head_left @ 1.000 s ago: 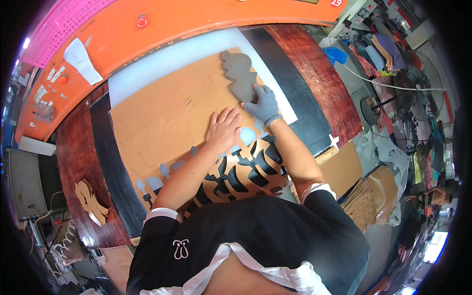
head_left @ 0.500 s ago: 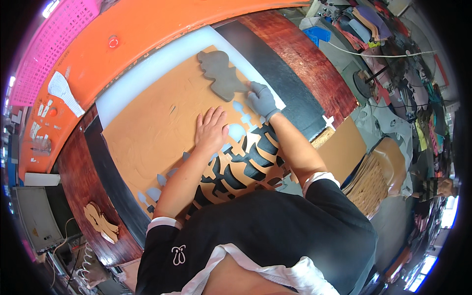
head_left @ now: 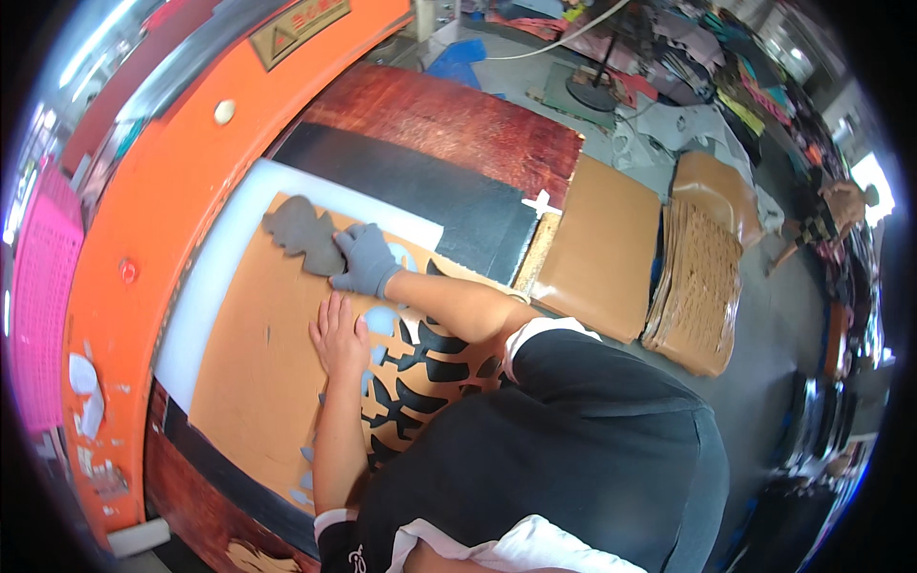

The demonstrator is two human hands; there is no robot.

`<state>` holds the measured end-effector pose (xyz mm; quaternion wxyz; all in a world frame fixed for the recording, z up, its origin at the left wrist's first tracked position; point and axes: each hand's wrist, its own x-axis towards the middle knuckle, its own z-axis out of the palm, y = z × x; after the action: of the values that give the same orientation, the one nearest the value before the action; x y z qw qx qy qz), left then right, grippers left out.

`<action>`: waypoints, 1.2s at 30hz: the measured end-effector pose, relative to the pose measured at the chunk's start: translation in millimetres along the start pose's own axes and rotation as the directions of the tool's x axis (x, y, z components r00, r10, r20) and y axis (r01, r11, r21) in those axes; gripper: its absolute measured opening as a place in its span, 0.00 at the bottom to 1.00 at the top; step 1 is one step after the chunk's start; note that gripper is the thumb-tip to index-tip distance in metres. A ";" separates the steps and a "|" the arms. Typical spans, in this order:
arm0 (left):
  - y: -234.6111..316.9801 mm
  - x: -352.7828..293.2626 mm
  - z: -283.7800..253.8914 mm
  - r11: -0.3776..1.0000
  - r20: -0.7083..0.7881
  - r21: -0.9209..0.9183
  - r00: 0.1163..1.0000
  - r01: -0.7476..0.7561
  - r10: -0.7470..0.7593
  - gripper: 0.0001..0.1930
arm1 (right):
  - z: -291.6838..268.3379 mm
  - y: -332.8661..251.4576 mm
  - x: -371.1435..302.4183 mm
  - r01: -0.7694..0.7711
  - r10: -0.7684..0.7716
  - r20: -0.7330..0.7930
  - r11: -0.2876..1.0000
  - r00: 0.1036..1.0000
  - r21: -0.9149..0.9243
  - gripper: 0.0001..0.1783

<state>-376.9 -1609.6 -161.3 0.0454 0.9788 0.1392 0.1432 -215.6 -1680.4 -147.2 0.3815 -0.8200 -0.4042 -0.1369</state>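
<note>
A tan leather sheet [head_left: 253, 349] lies on a white board [head_left: 186, 353]. My bare left hand [head_left: 341, 336] rests flat on the sheet with its fingers stretched out, beside the cut-out part. Near the sheet's far corner lies a dark grey, wavy-edged shape that looks like a cutting die [head_left: 304, 234]. My right hand [head_left: 368, 263], in a grey glove, has its fingers and thumb around the near right end of this die and hides that end. Dark and pale gaps show through the cut part of the sheet, partly under my arms.
An orange machine beam [head_left: 181, 181] runs along the left, with a pink basket [head_left: 43, 306] beyond it. Right of the dark board [head_left: 401, 177] are a tan sheet stack [head_left: 607, 253] and a stack of cut leather [head_left: 693, 277]. Another person [head_left: 831, 215] is at the far right.
My view has swung right, so the work and the orange beam appear farther left. My right hand now covers more of the die's end. The left hand still lies flat on the sheet.
</note>
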 end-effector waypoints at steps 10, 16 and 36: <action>-7.9 0.8 8.2 0.999 -0.031 -0.018 0.998 -0.046 0.046 0.23 | -23.7 8.8 -12.9 -0.066 0.056 0.101 0.993 0.993 0.096 0.39; -14.5 0.8 13.4 0.995 -0.045 -0.016 0.994 -0.102 0.101 0.22 | -130.9 83.3 -103.1 -0.145 0.136 -0.084 0.982 0.987 -0.120 0.21; -9.0 6.1 6.7 0.994 -0.004 0.002 0.994 -0.113 0.113 0.23 | -152.8 109.4 -180.6 -0.240 0.213 -0.132 0.937 0.968 -0.254 0.15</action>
<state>-371.7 -1599.6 -167.3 0.0358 0.9848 0.0838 0.1476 -233.7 -1935.6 -197.2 0.3005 -0.8970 -0.2648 -0.1871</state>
